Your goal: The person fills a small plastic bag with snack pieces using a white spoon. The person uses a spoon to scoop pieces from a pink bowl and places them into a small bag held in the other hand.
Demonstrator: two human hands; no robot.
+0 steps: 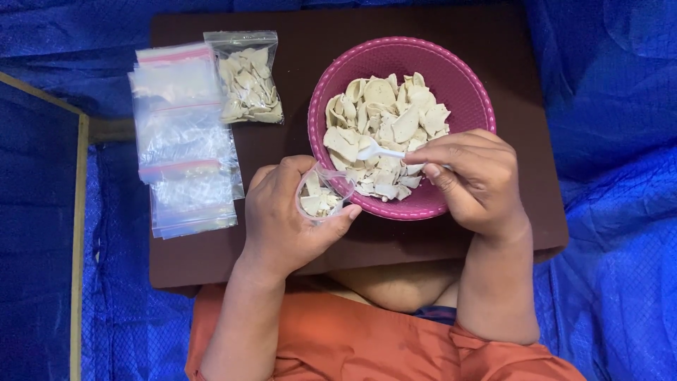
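Lap: orange cloth covers the person's knees at the bottom of the view, under the near edge of the counter.
Left hand: the left hand is closed around a small clear bag, thumb and fingers curled about its sides so the mouth stays open and faces up; a few pale chips already lie in its bottom.
Right hand: the right hand is closed in a pinch on the handle of a white plastic spoon.
Spoon axis: its long axis runs nearly level, handle at the right, bowl at the left, resting on the chips.
Key relation: the open bag sits just left of and below the spoon's bowl, touching or almost touching the near rim of the pink bowl; the spoon's tip is near the bag's mouth, and the right hand is the one that carries it.
Chips: a heap of pale, curved chips fills the pink bowl, which stands on the counter ahead of both hands.
Filled bag: a clear rectangular bag of chips lies flat, farther left, well apart from the hands.
Empty bags: a stack of clear flat bags with thin pink strips across their tops lies at the counter's left edge.
Surround: blue sheeting lies all about the dark brown counter.
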